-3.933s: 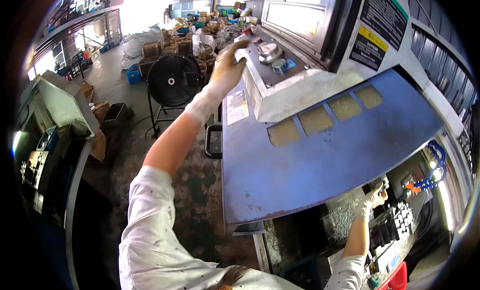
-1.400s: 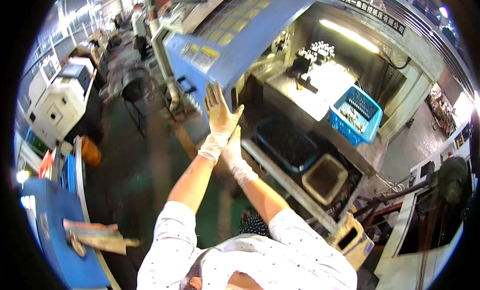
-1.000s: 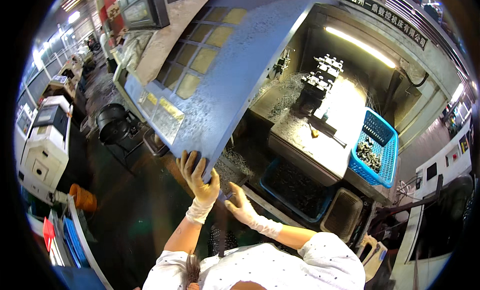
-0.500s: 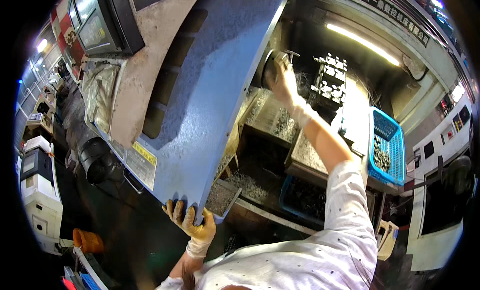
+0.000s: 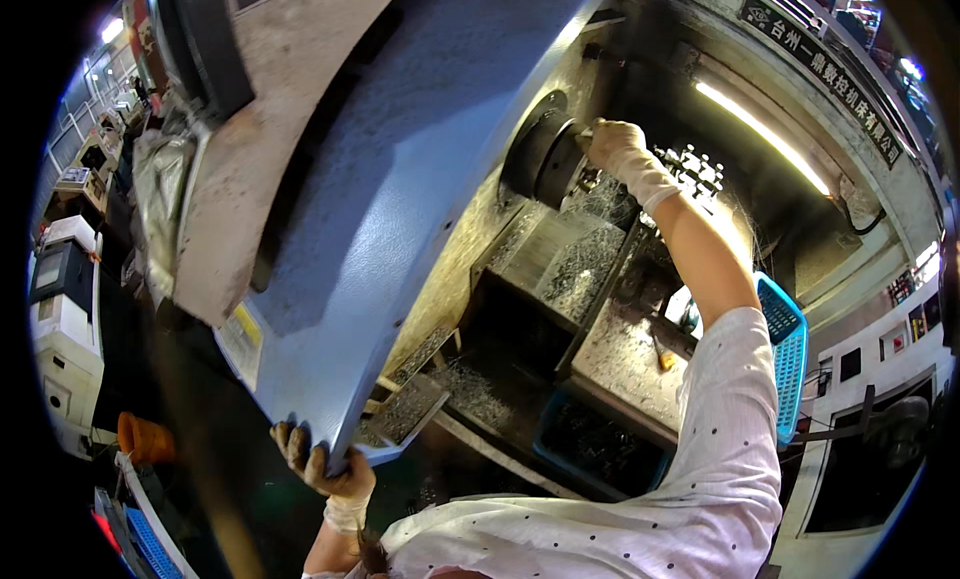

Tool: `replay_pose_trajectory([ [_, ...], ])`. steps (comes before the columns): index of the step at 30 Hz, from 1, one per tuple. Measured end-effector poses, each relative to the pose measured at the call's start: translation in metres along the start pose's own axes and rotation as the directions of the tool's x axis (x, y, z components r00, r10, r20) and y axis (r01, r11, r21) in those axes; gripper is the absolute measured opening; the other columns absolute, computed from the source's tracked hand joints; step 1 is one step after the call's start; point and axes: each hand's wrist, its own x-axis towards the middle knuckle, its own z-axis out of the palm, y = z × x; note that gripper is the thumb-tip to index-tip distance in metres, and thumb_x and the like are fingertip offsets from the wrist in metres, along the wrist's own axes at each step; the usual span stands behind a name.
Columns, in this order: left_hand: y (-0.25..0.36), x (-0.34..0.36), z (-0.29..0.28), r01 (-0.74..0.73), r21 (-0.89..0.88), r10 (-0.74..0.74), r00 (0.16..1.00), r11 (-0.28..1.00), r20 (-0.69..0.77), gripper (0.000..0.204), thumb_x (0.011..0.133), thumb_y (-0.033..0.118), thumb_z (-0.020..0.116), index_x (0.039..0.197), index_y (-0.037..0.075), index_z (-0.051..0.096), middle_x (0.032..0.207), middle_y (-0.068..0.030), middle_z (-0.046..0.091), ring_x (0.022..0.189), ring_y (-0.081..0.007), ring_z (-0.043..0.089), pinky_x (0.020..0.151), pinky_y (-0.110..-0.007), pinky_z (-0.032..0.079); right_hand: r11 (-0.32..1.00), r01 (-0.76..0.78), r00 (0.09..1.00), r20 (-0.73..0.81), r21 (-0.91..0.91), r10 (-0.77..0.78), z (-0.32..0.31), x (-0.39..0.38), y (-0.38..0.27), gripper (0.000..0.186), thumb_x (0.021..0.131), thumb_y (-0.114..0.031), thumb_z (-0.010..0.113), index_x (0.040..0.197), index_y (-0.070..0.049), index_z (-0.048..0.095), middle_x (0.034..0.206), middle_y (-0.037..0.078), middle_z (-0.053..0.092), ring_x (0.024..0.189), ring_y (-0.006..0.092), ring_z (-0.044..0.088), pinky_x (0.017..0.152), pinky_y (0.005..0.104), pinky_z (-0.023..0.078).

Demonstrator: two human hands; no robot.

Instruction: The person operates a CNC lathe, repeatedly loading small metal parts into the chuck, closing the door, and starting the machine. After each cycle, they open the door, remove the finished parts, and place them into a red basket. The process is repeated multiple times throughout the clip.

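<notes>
My left hand (image 5: 325, 474), in a soiled glove, has its fingers wrapped round the lower edge of a blue machine door (image 5: 350, 269). Inside the machine, my gloved right hand (image 5: 618, 147) is closed at the face of a dark round chuck (image 5: 545, 154). A bit of grey metal shows between its fingertips and the chuck; I cannot make out what it is. Below the chuck, metal shavings cover a sloped guard (image 5: 560, 264). Just past my right wrist stands a tool block with shiny fittings (image 5: 690, 169), partly hidden by my arm.
A blue plastic basket (image 5: 790, 349) stands beyond my right sleeve. Another dark blue basket (image 5: 560, 429) sits low under the machine bed. A yellow-handled tool (image 5: 664, 355) lies on the bed's cover. A lamp (image 5: 765, 139) lights the inside. An orange bucket (image 5: 145, 439) is at the far left.
My right hand has moved to the right side of the chuck, and the T-shaped metal at its fingertips no longer shows. More of the chuck appears past the door's edge. My left hand keeps its grip.
</notes>
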Motion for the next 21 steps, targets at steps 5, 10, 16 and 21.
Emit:
replay_pose_trajectory([
  [5,0.006,-0.003,-0.009,0.021,0.094,-0.026,0.998,0.995,0.056,0.040,0.067,-0.002,0.043,0.103,0.006,0.027,0.110,-0.0203,0.030,0.104,-0.0386,0.027,0.085,-0.049,0.019,0.976,0.215,0.947,-0.239,-0.030,-0.215,0.024,0.007,0.010,0.038,0.077,-0.039,0.027,0.086,-0.012,0.052,0.078,0.008,0.055,0.073,0.0224,0.052,0.061,0.0314,0.041],
  [10,0.002,-0.008,-0.007,0.024,0.053,-0.024,1.000,0.998,0.015,0.039,0.068,-0.001,0.043,0.103,0.005,0.025,0.112,-0.0213,0.027,0.105,-0.0379,0.027,0.086,-0.048,0.018,0.798,0.485,0.779,-0.239,-0.357,-0.580,0.042,0.028,0.043,0.037,0.076,-0.040,0.029,0.084,-0.010,0.050,0.074,0.008,0.051,0.071,0.0219,0.049,0.061,0.0316,0.037],
  [16,0.001,-0.003,0.001,0.004,0.098,-0.002,1.000,0.995,-0.019,0.039,0.068,0.000,0.046,0.102,0.004,0.028,0.109,-0.0198,0.032,0.103,-0.0372,0.030,0.085,-0.048,0.020,0.707,0.141,0.622,-0.618,0.693,0.481,0.070,-0.004,-0.003,0.038,0.060,-0.020,0.057,0.089,0.000,0.043,0.087,0.015,0.046,0.081,0.0259,0.045,0.072,0.0326,0.035],
  [21,0.003,0.005,0.005,-0.044,0.058,0.045,0.999,0.997,-0.009,0.040,0.068,0.002,0.045,0.105,0.007,0.029,0.109,-0.0166,0.033,0.103,-0.0363,0.030,0.085,-0.047,0.022,-0.612,0.222,0.579,0.402,0.759,0.709,0.133,-0.001,-0.052,0.034,0.062,-0.018,0.060,0.085,0.002,0.043,0.073,0.006,0.047,0.063,0.0144,0.042,0.056,0.0270,0.035],
])
